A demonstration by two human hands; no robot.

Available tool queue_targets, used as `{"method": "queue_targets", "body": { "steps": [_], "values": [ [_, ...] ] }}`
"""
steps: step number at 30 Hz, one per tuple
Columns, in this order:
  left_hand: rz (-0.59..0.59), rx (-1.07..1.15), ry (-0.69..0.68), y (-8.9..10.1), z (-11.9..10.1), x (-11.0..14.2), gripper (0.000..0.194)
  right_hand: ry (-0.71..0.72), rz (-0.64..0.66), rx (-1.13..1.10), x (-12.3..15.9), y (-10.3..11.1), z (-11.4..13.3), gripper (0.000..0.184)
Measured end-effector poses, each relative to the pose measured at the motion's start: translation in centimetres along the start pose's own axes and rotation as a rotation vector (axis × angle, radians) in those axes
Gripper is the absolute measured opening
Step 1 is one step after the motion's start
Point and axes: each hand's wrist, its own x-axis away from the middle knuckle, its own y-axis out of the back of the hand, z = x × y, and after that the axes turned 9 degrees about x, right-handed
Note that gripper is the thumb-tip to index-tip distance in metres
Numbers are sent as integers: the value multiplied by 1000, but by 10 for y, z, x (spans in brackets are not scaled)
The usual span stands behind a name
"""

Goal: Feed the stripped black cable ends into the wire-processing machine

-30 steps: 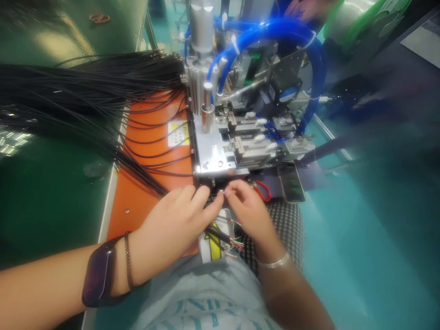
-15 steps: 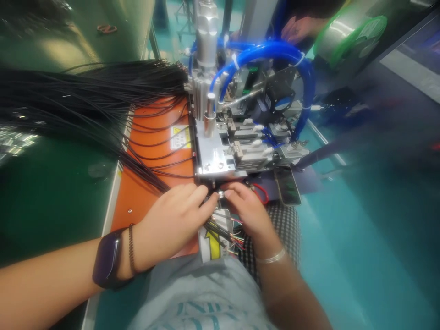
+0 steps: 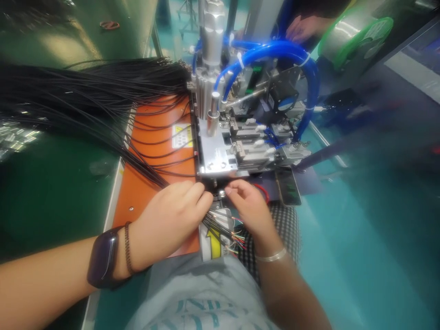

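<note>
My left hand (image 3: 172, 220) lies curled on the orange plate (image 3: 151, 183), its fingers closed around a bunch of thin black cables (image 3: 220, 225) whose stripped coloured ends (image 3: 237, 240) fan out below. My right hand (image 3: 249, 206) pinches a small silvery connector (image 3: 222, 194) at the front edge of the metal machine (image 3: 223, 151). Both sets of fingertips nearly meet at that spot.
A large sheaf of black cables (image 3: 79, 96) spreads across the green bench (image 3: 51, 192) to the left. Blue air hoses (image 3: 275, 50) loop over the machine. A phone (image 3: 288, 187) lies at its right, and a solder spool (image 3: 354, 32) stands behind. Another person's hand (image 3: 302, 25) shows at the top.
The left fingers have curled in a little tighter on the cables. The camera has shifted slightly; both hands stay at the machine's front edge.
</note>
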Motion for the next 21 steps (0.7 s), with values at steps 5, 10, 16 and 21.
{"method": "queue_targets", "body": {
  "steps": [5,10,16,21],
  "values": [
    [49,-35,70,5,-3,2,12,-89,71,45,-2,-2,3,18],
    [96,-44,89,6,-5,3,13,-51,108,129,-3,0,7,22],
    [116,-57,74,7,-7,2,17,25,67,104,-3,-3,0,21],
    [139,-66,90,7,-12,4,17,-27,85,-31,-2,-7,-5,22]
  ]
}}
